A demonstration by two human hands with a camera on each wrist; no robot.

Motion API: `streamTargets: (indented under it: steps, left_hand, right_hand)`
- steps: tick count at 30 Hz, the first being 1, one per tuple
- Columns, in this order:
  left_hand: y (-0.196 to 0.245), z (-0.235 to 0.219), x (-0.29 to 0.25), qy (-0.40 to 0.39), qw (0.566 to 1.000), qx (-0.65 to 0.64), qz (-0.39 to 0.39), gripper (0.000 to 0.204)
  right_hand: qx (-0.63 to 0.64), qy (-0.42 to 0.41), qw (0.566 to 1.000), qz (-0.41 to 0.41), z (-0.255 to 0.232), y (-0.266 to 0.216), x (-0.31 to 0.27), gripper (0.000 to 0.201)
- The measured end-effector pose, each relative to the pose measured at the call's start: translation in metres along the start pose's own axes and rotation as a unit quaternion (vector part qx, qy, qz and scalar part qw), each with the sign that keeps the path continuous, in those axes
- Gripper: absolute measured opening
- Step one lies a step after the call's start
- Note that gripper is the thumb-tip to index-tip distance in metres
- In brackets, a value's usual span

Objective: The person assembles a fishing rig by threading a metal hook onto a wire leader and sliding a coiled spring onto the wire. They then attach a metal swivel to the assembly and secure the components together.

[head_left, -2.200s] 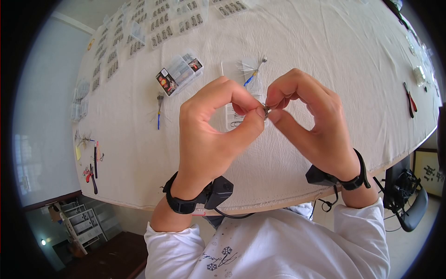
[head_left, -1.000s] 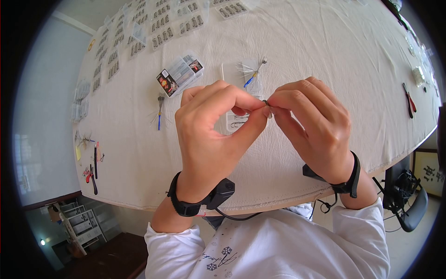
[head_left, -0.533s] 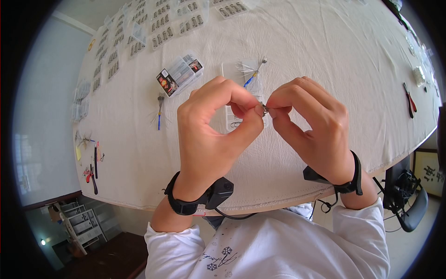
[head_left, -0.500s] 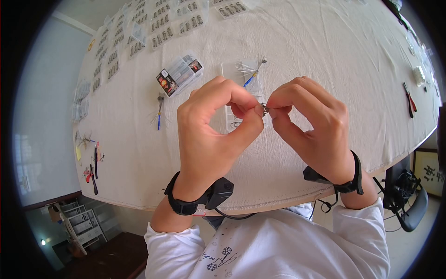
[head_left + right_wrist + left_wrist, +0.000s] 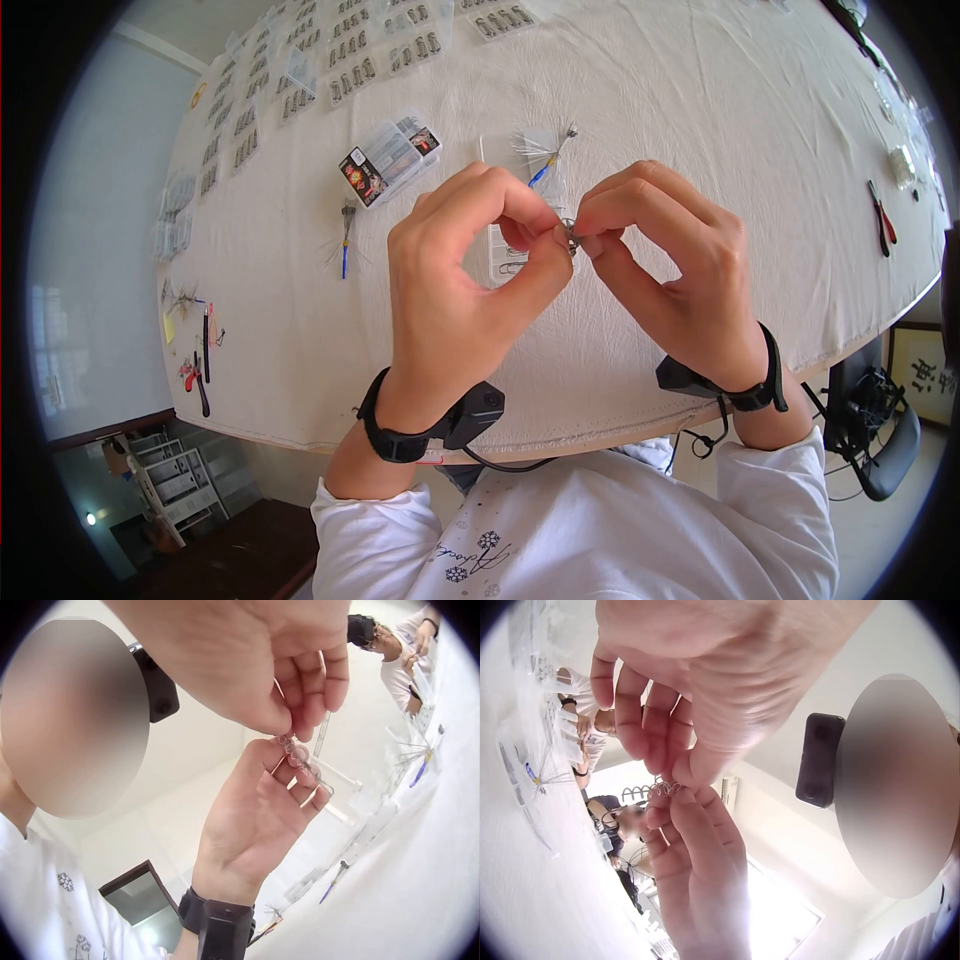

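Note:
A small silvery wire spring (image 5: pixel 641 793) is held between the two hands above the table. My left hand (image 5: pixel 470 265) pinches one part of it with thumb and index finger. Thumb and fingertips of my right hand (image 5: pixel 680 250) pinch it close by, almost meeting the left fingertips. Coils and a bent wire end (image 5: pixel 321 784) stick out past the fingers in the right wrist view. Below the hands, partly hidden, lies a clear plastic box (image 5: pixel 494 268) with wire pieces in it. Just beyond is a fan of thin wires on a blue stem (image 5: pixel 546 165).
Another blue-stemmed wire bunch (image 5: pixel 346 240) lies left, near stacked clear boxes (image 5: pixel 385 165) with dark labels. Several filled clear cases (image 5: pixel 410 50) cover the far left. Red-handled pliers (image 5: pixel 884 225) lie right; more tools (image 5: pixel 200 375) lie left. Other people (image 5: pixel 592 727) sit across the table.
The right hand turned over the spring with its fingers lying flatter, then turned back so its thumb shows again. The left hand kept its pinch and shifted only slightly.

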State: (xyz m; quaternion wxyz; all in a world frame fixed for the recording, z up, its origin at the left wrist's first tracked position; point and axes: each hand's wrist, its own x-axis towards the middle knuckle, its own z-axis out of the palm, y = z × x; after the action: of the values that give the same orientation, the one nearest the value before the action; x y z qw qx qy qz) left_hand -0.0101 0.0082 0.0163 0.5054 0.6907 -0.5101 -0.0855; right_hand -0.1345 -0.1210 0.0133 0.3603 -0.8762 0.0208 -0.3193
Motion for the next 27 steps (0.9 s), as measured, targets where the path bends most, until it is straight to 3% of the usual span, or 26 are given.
streamTargets:
  steps: [16,27]
  left_hand:
    - [-0.003,0.001,-0.001,-0.026,0.994,-0.095,-0.052,0.005]
    - [-0.007,-0.001,-0.001,-0.003,0.994,-0.104,-0.027,0.005]
  right_hand:
    - [0.041,0.005,0.999,0.033,0.001,-0.001,0.000,0.018]
    - [0.143,0.031,0.985,0.091,0.004,0.005,-0.002,0.018]
